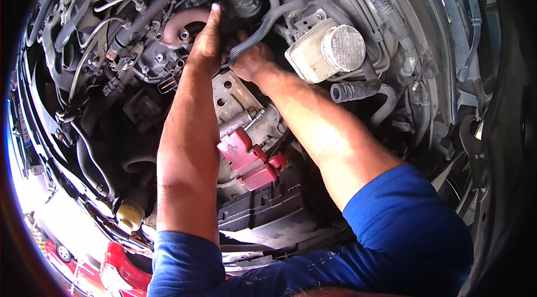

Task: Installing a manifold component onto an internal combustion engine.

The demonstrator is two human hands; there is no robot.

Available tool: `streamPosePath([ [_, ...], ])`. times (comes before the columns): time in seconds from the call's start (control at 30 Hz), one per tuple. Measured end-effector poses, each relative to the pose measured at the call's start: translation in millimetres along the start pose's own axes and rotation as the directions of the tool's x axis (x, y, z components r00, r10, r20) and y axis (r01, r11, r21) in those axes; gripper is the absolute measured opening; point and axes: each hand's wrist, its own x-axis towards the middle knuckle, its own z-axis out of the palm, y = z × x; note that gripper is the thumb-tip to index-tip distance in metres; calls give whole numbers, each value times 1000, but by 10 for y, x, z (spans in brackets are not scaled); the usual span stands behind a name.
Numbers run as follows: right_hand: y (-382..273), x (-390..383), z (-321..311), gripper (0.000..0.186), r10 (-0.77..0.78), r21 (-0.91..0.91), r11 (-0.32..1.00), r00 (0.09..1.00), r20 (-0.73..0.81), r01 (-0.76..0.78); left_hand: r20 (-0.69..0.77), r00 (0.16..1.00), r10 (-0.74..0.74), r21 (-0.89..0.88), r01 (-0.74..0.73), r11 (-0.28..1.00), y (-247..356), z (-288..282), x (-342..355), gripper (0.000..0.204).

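Observation:
Both my arms reach down into a car's engine bay. My left hand [208, 46] is beside a curved reddish-brown pipe [187, 19], its thumb stretched upward; the other fingers are hidden among the engine parts. To its right, my right hand [254, 62] is closed, with its fingers curled in under a grey braided hose [263, 27]. What those fingers hold cannot be seen. Below the hands lies a metal bracket with holes [229, 93]. A red plastic battery terminal cover [246, 157] sits nearer to me, between my forearms.
A whitish fluid reservoir with a round cap [342, 48] stands right of my right hand. An open-ended black hose [355, 91] is below it. Metal fuel lines [120, 3] run across the left. A black box [263, 204] lies near me, and a yellowish cap [130, 216] is lower left.

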Motion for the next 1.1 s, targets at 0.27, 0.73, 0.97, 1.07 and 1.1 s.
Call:
streamPosePath([
  [0.27, -79, -60, -79, 49, -107, -60, 992, 994, 1, 107, -92, 983, 157, -68, -164, 984, -17, 61, -80, 72],
  [0.73, -45, -2, -44, 53, -60, -107, 992, 996, 60, 66, -71, 996, 49, 3, -49, 999, 32, 72, -46, 75],
  [0.97, -73, -22, -36, 53, -117, -79, 990, 993, -18, 115, -75, 994, 80, 5, -80, 997, 37, -39, 12, 78],
  [1.07, -13, 14, -23, 52, -64, -11, 998, 998, 2, 64, -5, 1000, -3, 29, 3, 1000, 23, -3, 46, 77],
  [1.1, 25, 27, -21, 51, -53, -49, 997, 998, 24, 54, -31, 998, 50, 26, -49, 998, -13, 40, 57, 77],
])
